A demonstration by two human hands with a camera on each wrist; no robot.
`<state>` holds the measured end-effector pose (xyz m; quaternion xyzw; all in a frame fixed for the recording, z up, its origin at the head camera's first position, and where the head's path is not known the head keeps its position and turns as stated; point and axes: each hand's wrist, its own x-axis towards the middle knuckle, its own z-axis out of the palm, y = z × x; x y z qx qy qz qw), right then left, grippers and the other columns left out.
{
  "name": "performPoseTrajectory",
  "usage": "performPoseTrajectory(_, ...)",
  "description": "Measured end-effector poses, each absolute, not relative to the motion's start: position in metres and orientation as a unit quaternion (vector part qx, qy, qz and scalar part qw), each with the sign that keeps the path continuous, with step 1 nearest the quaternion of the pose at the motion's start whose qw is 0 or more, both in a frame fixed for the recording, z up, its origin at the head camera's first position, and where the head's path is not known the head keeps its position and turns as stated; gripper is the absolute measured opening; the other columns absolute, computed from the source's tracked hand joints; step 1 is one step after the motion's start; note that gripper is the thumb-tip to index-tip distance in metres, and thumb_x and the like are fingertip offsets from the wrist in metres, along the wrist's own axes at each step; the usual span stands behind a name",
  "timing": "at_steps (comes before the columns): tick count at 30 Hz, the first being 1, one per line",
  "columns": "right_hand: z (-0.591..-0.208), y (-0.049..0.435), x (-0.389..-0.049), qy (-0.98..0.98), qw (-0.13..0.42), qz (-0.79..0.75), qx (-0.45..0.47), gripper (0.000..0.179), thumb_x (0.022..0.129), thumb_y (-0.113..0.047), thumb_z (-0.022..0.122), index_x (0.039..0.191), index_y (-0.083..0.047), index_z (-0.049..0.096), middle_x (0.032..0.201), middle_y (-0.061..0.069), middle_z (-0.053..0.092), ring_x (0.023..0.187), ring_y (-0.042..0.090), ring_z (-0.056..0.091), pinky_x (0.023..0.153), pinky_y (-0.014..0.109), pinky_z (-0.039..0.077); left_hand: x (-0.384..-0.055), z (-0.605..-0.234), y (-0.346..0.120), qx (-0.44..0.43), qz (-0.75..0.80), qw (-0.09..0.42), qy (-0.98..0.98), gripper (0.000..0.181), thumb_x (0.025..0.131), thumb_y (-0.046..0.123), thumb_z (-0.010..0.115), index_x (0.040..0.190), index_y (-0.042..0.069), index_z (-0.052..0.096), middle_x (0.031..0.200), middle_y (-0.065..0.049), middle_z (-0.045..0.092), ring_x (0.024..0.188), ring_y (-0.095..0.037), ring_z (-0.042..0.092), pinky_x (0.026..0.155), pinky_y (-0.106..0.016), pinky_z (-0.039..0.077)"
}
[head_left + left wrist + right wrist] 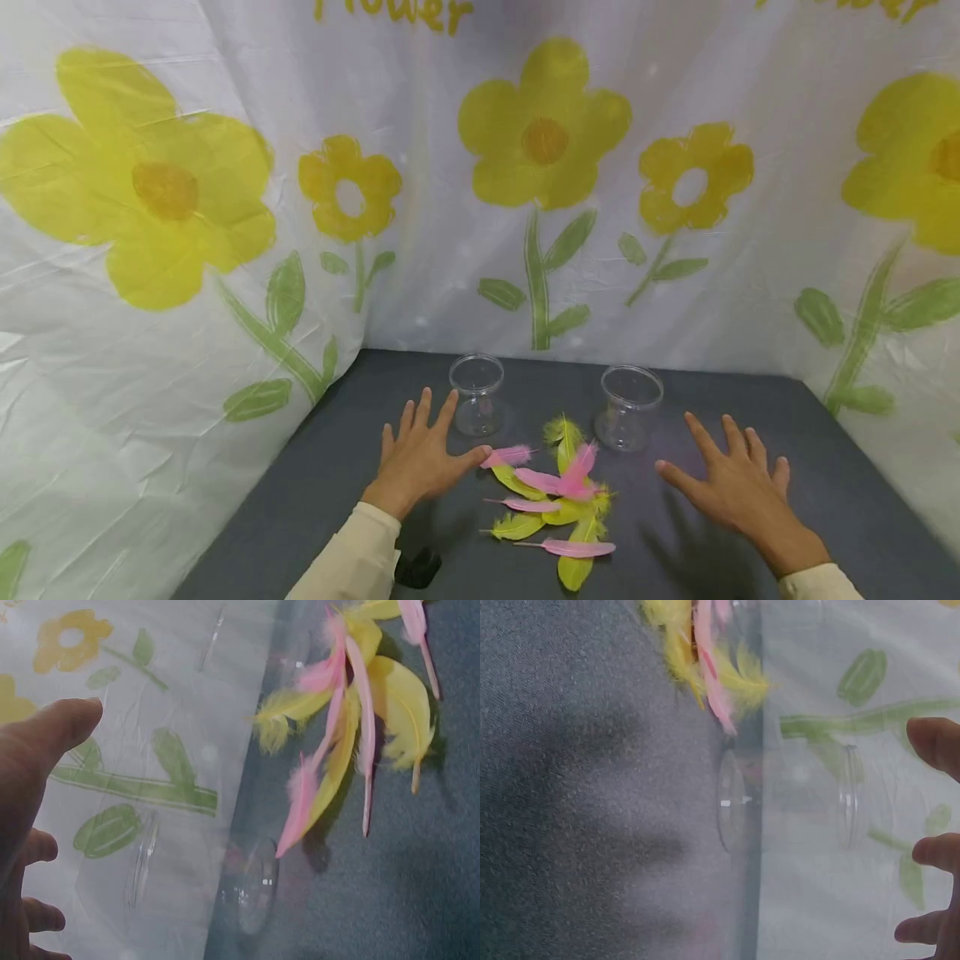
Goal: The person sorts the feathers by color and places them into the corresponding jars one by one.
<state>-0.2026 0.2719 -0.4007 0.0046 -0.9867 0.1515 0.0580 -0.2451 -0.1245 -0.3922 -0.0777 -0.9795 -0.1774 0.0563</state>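
Note:
A loose pile of pink feathers and yellow feathers lies on the dark table between the two hands. My left hand, fingers spread, hovers at the pile's left side, its thumb tip overlapping a pink feather in the head view. To the right of the pile my right hand is held above the table with fingers spread and nothing in it. Beyond the left fingertips stands a clear jar. Another clear jar stands behind the pile, nearer the right hand. Both jars are upright, with no lids on top.
A dark grey cloth covers the table. White sheeting printed with yellow flowers hangs behind it and along both sides. Close to the left sleeve sits a small black object.

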Motion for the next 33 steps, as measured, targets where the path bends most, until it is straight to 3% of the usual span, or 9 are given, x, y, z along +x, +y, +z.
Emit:
performPoseTrajectory(8,-0.406,0.264,-0.203,-0.985,0.072,0.159,0.011,0.095,0.083,-0.075,0.049,0.151,-0.012,0.027,0.143,0.039,0.017,0.123,0.065,0.016,0.082,0.082,0.011,-0.247,-0.394,-0.125,-0.091,-0.227,0.083,-0.966,0.104,0.075,0.082,0.05,0.155,0.025,0.02,0.159,-0.013,0.012,0.141,-0.04,0.015,0.103,-0.068,0.016)
performPoseTrajectory(15,-0.406,0.261,-0.204,-0.978,0.126,0.167,0.018,0.088,0.085,-0.069,0.054,0.147,-0.011,0.032,0.141,0.037,0.025,0.121,0.062,0.024,0.082,0.078,0.021,-0.263,-0.397,-0.121,-0.126,-0.443,0.192,-0.867,0.095,0.08,0.059,0.069,0.154,0.024,0.02,0.155,-0.006,0.025,0.139,-0.03,0.026,0.102,-0.061,0.029)
performPoseTrajectory(20,-0.404,0.262,-0.205,-0.97,0.158,0.182,0.02,0.085,0.085,-0.064,0.058,0.146,-0.01,0.034,0.14,0.037,0.028,0.119,0.061,0.027,0.08,0.077,0.025,-0.291,-0.397,-0.118,-0.143,-0.56,0.259,-0.774,0.091,0.086,0.047,0.067,0.153,0.016,0.015,0.154,-0.008,0.024,0.138,-0.024,0.027,0.105,-0.053,0.029)
performPoseTrajectory(28,-0.408,0.26,-0.206,-0.961,0.196,0.193,0.03,0.082,0.084,-0.06,0.063,0.143,-0.008,0.038,0.137,0.036,0.033,0.116,0.06,0.032,0.076,0.078,0.028,-0.349,-0.417,-0.121,-0.044,-0.674,0.23,-0.701,0.088,0.091,0.052,0.056,0.152,0.008,0.012,0.151,-0.02,0.023,0.138,-0.036,0.024,0.105,-0.054,0.027)
performPoseTrajectory(33,-0.414,0.259,-0.206,-0.959,0.199,0.2,0.032,0.08,0.084,-0.057,0.065,0.142,-0.007,0.04,0.134,0.037,0.036,0.113,0.062,0.035,0.073,0.079,0.029,-0.367,-0.44,-0.113,-0.014,-0.652,0.206,-0.729,0.099,0.086,0.055,0.064,0.151,0.001,0.012,0.151,-0.024,0.025,0.137,-0.037,0.025,0.107,-0.053,0.026)
